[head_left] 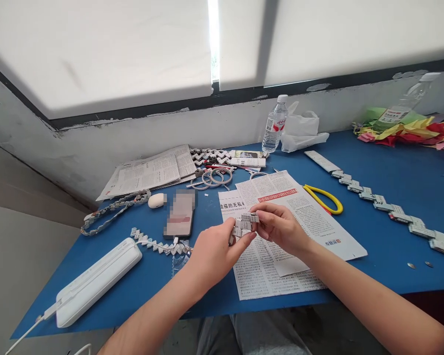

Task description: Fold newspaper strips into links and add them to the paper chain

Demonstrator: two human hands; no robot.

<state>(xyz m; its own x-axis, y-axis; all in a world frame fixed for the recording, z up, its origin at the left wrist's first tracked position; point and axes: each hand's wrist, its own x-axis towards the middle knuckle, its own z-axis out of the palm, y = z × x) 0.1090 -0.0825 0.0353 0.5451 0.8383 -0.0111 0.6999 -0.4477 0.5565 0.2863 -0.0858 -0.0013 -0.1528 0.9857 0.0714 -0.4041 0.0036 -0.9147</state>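
A small woven piece of folded newspaper strips (243, 226) is between my two hands, above the printed sheets. My left hand (215, 246) is closed around its left side, the thumb and fingers pinching it. The fingertips of my right hand (281, 228) pinch its upper right end, and part of the piece is hidden behind them. Below lie loose newspaper sheets (259, 276), overlapping. Yellow-handled scissors (331, 199) lie partly under the sheets on the right, their blades hidden. A zigzag chain of folded newspaper (383, 202) stretches along the right.
Left on the blue table (207, 308) are a blurred phone (179, 214), a white power strip (99, 281), a white oval case (156, 200) and another paper chain (155, 242). Behind stand a water bottle (275, 125) and a plastic bag (303, 128). Coloured paper (410, 133) lies far right.
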